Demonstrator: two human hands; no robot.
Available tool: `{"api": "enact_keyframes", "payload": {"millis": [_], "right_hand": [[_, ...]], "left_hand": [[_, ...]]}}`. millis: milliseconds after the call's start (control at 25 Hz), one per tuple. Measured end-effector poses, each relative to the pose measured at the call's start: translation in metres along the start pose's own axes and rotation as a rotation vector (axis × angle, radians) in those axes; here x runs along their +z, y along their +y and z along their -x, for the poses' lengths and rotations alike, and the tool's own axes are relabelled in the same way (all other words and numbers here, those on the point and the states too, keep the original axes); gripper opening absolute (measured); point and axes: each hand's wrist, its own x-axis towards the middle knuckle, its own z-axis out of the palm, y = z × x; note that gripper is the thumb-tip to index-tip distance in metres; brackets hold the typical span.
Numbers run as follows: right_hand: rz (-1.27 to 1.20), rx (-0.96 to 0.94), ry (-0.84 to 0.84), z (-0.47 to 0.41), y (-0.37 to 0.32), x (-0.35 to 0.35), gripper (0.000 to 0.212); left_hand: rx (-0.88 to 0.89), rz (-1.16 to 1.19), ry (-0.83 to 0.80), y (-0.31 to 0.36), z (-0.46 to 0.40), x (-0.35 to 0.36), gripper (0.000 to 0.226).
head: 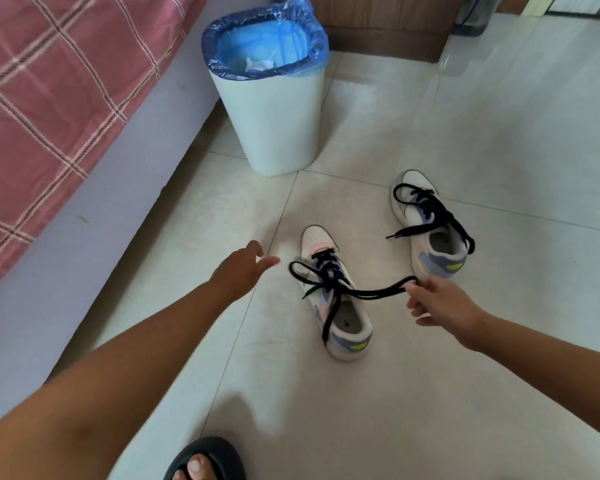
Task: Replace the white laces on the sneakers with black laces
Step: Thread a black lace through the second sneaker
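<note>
Over at nine o'clock, my left hand hangs above the floor with fingers straight and spread, holding nothing, just beside the near sneaker, whose black lace is threaded and crossed. At three o'clock my right hand pinches that lace's loop between thumb and fingertip; the far sneaker at one o'clock already wears black. I judge I should catch the other loop, then draw both evenly.
</note>
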Motion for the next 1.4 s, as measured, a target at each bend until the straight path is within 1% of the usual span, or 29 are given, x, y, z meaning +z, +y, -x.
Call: {"api": "enact_keyframes", "payload": {"millis": [40, 80, 120, 200, 240, 280, 400, 480, 520, 560, 640, 720, 760, 840, 880, 920, 1000, 1040, 1080, 1120, 1160, 1200, 1240, 1320, 1400], "right_hand": [[0.170, -0.079, 0.125, -0.002, 0.002, 0.000, 0.027], [0.328, -0.197, 0.190, -0.003, 0.004, 0.003, 0.036], [0.464, -0.355, 0.184, -0.001, 0.004, 0.009, 0.042], [0.680, -0.625, 0.026, 0.005, -0.006, 0.031, 0.046], [0.781, -0.701, -0.045, 0.005, -0.014, 0.046, 0.044], [0.899, -0.749, -0.072, 0.003, -0.023, 0.061, 0.041], [1.259, -0.802, -0.014, -0.007, -0.044, 0.084, 0.032], [1.326, -0.879, -0.007, -0.012, -0.044, 0.084, 0.032], [1.290, -0.957, -0.002, -0.012, -0.041, 0.082, 0.033], [1.251, -0.992, -0.017, -0.011, -0.037, 0.078, 0.035], [1.254, -1.048, -0.016, -0.013, -0.030, 0.075, 0.040], [1.164, -1.024, -0.030, -0.014, -0.028, 0.076, 0.039], [1.121, -1.056, -0.015, -0.014, -0.029, 0.078, 0.034], [1.057, -1.060, 0.037, -0.010, -0.027, 0.084, 0.013], [1.020, -1.018, 0.041, -0.008, -0.028, 0.087, 0.008], [0.980, -0.919, -0.008, -0.004, -0.033, 0.086, 0.019], [0.813, -0.729, -0.170, 0.002, -0.050, 0.058, 0.042], [0.768, -0.656, -0.160, 0.000, -0.056, 0.037, 0.049], [0.808, -0.611, -0.032, -0.007, -0.062, 0.011, 0.051], [0.958, -0.559, 0.126, -0.016, -0.063, -0.019, 0.049], [1.137, -0.484, 0.218, -0.023, -0.062, -0.047, 0.047], [1.265, -0.391, 0.215, -0.028, -0.056, -0.066, 0.045], [1.344, -0.327, 0.141, -0.030, -0.048, -0.076, 0.042], [1.420, -0.371, 0.015, -0.027, -0.026, -0.072, 0.032], [1.414, -0.493, -0.062, -0.012, -0.011, -0.052, 0.027]], "left_hand": [[-0.006, 0.096, 0.002, 0.002, 0.008, -0.001, 0.041], [0.014, 0.136, -0.007, 0.007, 0.020, 0.001, 0.040], [0.053, 0.158, -0.029, 0.016, 0.032, 0.007, 0.039], [0.126, 0.184, -0.095, 0.046, 0.052, 0.027, 0.047], [0.148, 0.159, -0.114, 0.060, 0.056, 0.038, 0.051], [0.158, 0.108, -0.116, 0.073, 0.056, 0.049, 0.054], [0.092, -0.001, -0.024, 0.091, 0.048, 0.072, 0.061], [0.075, 0.008, 0.043, 0.088, 0.044, 0.078, 0.061], [0.100, -0.003, 0.052, 0.085, 0.044, 0.079, 0.062], [0.131, -0.024, 0.044, 0.081, 0.044, 0.080, 0.065], [0.173, -0.081, 0.041, 0.074, 0.042, 0.078, 0.069], [0.196, -0.106, 0.049, 0.071, 0.040, 0.077, 0.069], [0.217, -0.104, 0.042, 0.070, 0.040, 0.077, 0.068], [0.268, -0.104, 0.019, 0.069, 0.039, 0.078, 0.066], [0.279, -0.102, 0.004, 0.069, 0.039, 0.078, 0.066], [0.277, -0.093, -0.007, 0.070, 0.039, 0.077, 0.067], [0.251, -0.077, -0.019, 0.074, 0.040, 0.074, 0.069], [0.234, -0.078, -0.020, 0.077, 0.039, 0.073, 0.068], [0.212, -0.082, -0.014, 0.081, 0.038, 0.072, 0.066], [0.187, -0.086, -0.008, 0.084, 0.037, 0.070, 0.064], [0.165, -0.091, -0.002, 0.087, 0.035, 0.067, 0.061], [0.147, -0.095, -0.002, 0.089, 0.033, 0.064, 0.058], [0.137, -0.093, -0.003, 0.092, 0.030, 0.061, 0.055], [0.122, -0.074, -0.032, 0.100, 0.027, 0.058, 0.055], [0.102, -0.080, -0.071, 0.105, 0.026, 0.058, 0.057]]}}
